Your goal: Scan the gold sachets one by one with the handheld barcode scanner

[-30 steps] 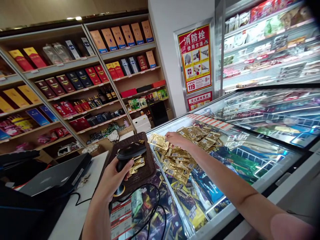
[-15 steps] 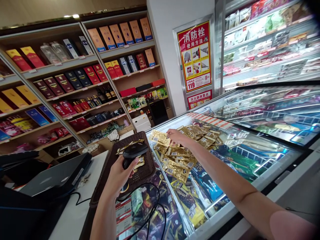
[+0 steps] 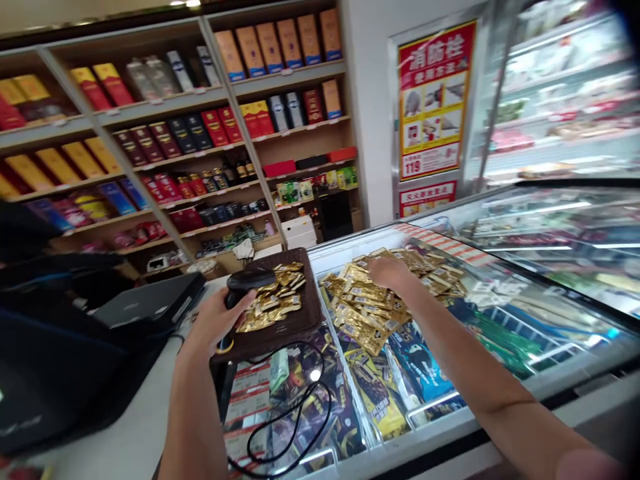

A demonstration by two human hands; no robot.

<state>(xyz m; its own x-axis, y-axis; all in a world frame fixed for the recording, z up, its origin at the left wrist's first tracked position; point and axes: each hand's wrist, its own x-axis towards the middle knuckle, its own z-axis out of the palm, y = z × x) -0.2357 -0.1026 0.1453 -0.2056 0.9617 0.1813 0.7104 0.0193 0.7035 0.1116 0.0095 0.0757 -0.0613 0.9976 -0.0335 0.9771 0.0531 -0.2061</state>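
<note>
The left hand grips a black barcode scanner at the brown tray. The right hand rests fingers-down on the gold sachet pile across the freezer lid; whether it pinches a sachet cannot be told. That pile lies right of the tray, nearer the right hand.

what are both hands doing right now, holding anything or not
Left hand: closed around the black barcode scanner, beside the brown tray.
Right hand: resting on the pile of gold packets; whether it grips one cannot be told.
</note>
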